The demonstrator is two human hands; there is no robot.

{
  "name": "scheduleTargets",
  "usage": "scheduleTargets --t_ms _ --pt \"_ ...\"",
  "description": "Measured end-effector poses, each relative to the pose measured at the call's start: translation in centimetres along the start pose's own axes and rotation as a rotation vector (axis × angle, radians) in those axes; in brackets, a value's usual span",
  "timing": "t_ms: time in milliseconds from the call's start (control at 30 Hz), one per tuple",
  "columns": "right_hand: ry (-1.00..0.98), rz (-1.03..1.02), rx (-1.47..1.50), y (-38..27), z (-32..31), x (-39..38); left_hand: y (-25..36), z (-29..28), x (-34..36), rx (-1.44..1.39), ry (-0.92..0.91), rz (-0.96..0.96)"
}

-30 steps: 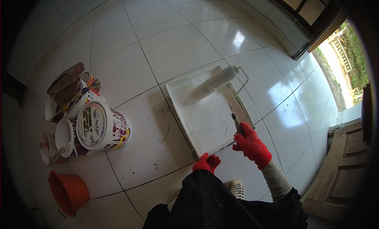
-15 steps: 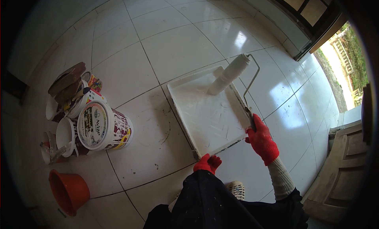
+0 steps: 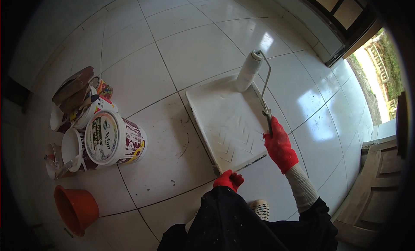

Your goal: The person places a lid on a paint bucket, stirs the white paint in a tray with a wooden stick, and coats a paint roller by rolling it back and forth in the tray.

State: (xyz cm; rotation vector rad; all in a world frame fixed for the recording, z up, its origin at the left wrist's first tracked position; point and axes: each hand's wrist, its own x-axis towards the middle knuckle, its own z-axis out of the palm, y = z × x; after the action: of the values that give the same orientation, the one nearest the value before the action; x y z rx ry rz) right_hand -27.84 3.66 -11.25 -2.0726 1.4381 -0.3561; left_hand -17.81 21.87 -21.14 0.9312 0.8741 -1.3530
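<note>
While my right hand (image 3: 281, 146), in a red knitted glove, was closed around the slim, paint-smeared grey handle (image 3: 269, 121), the white cylindrical roller (image 3: 249, 73) on its thin bent metal wire frame (image 3: 269, 69) stood steeply tilted at the far right corner of a shallow, rectangular white tray (image 3: 199, 130). That tray lay on the glossy white-tiled floor (image 3: 138, 73). My left hand (image 3: 227, 180), gloved in the same red, was at the tray's near edge, beside its left corner, fingers curled; I could not tell whether they closed on the rim.

I judged the step in hand to be wetting the roller, since a pale coating lay over the tray and arrow-shaped grooves (image 3: 233, 143) showed toward its near edge. The next move, I thought, called for a light, even pull across those grooves, with the tray braced against sliding.

The roller hid the tray's far right corner, and its lower end perhaps touched the coating. Dark, loose clothing (image 3: 225, 220) covered my left forearm and cut off a cream perforated shoe (image 3: 260, 209).
</note>
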Motion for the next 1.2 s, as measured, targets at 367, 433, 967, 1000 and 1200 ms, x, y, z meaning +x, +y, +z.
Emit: scheduleTargets --t_ms 367,433,967,1000,1200 --pt "0.021 -0.206 0.009 -2.6 2.5 -0.8 0.3 -0.6 0.9 -0.017 -0.034 -0.042" --pt "-0.018 -0.154 0.059 -2.6 3.0 -0.9 0.3 -0.6 1.0 -0.02 -0.042 -0.05" --pt "-0.184 -0.22 0.14 -5.8 5.4 -3.7 0.5 -0.5 1.1 -0.03 -0.07 -0.096" --pt "-0.184 -0.218 0.14 -5.7 5.2 -3.8 0.5 -0.2 0.7 -0.025 -0.047 -0.097" --pt "-0.285 -0.106 0.204 -5.9 3.4 -4.6 0.6 -0.1 0.6 -0.014 -0.022 -0.063"
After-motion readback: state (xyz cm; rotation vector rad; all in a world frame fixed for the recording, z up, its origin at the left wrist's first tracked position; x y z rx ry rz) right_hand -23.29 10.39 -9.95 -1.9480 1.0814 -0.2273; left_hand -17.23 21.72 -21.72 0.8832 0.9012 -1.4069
